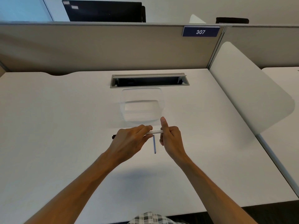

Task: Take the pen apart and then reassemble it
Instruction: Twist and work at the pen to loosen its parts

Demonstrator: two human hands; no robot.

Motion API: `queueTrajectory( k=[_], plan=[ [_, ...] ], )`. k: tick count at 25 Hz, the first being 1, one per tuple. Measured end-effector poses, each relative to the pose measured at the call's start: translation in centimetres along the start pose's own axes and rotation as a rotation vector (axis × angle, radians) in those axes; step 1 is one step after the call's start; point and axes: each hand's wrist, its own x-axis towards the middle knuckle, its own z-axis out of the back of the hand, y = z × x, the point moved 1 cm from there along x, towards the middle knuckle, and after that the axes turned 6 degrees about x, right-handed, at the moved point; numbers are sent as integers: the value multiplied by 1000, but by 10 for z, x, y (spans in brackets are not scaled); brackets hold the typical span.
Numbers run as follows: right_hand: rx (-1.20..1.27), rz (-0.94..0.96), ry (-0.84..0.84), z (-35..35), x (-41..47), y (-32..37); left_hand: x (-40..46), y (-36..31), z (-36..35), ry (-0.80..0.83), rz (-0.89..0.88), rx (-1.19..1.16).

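A white pen barrel [156, 132] is held level above the white desk between both hands. My left hand [129, 141] grips its left part, and a black end [113, 136] sticks out past that hand on the left. My right hand [171, 137] pinches the barrel's right end with the thumb raised. A thin blue refill [154, 144] lies on the desk below the barrel, between the hands, pointing toward me.
A clear plastic container [142, 104] stands on the desk [64, 126] just beyond the hands. Behind it is an open cable slot [149, 80] and a grey partition with a "307" sign [200, 31]. A white divider [252, 88] rises at the right.
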Motion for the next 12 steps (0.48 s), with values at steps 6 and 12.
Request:
queueTrajectory(
  k=[6,12],
  plan=[
    [25,131,2,-3,0,4,0,3,12,27,-23,-8],
    [4,264,49,-2,-1,10,10,13,25,194,95,-282]
  ],
)
